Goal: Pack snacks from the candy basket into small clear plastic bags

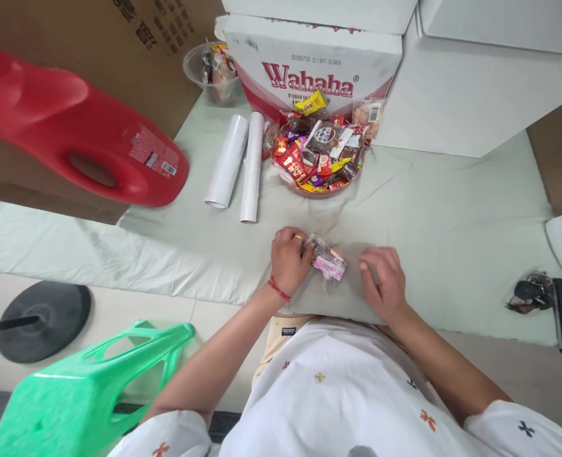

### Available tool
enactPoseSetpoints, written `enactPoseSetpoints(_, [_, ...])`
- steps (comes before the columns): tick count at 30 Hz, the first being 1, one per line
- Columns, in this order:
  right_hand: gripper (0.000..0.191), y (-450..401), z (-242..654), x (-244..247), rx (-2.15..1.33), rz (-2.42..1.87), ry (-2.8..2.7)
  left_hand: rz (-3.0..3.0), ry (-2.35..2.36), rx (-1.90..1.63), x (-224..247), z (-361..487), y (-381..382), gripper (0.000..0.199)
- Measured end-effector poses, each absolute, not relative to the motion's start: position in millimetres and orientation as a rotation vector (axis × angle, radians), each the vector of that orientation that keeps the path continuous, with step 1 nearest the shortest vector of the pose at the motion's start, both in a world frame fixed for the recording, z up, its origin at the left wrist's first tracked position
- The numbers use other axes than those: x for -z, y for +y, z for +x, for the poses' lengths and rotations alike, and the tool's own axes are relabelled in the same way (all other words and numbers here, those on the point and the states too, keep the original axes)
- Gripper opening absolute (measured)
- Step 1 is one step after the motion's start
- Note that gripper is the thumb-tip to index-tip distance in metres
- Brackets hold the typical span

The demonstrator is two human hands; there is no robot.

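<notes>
A small clear-wrapped snack packet (329, 263) with a pink label lies on the cloth in front of me. My left hand (290, 257), wearing a ring and a red string bracelet, has its thumb and fingers closed on the packet's left end. To the right of the packet, apart from it, my right hand (383, 279) is curled with fingers bent toward the thumb. Its fingertips are a little blurred, and whatever they may hold cannot be made out. Beyond both hands stands a round dish (315, 192) heaped with wrapped candies and snacks.
Two white paper rolls (238, 168) lie left of the dish. A red jug (85, 136) stands at the left, a clear tub (200, 66) behind. White cartons (309, 63) line the back. Keys (531, 292) lie at the right; a green stool (71, 393) is below left.
</notes>
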State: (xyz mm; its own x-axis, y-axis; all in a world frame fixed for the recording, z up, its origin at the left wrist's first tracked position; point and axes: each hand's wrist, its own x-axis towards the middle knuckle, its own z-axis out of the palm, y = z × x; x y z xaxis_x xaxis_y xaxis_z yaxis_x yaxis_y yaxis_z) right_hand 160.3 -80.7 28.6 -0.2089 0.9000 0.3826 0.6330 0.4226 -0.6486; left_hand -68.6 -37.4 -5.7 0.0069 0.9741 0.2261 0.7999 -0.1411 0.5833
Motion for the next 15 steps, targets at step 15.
enactPoseSetpoints(15, [0.078, -89, 137, 4, -0.645, -1.049, -2.252, 2.324, 1.501, -0.854, -6, -60, -79, 0.027])
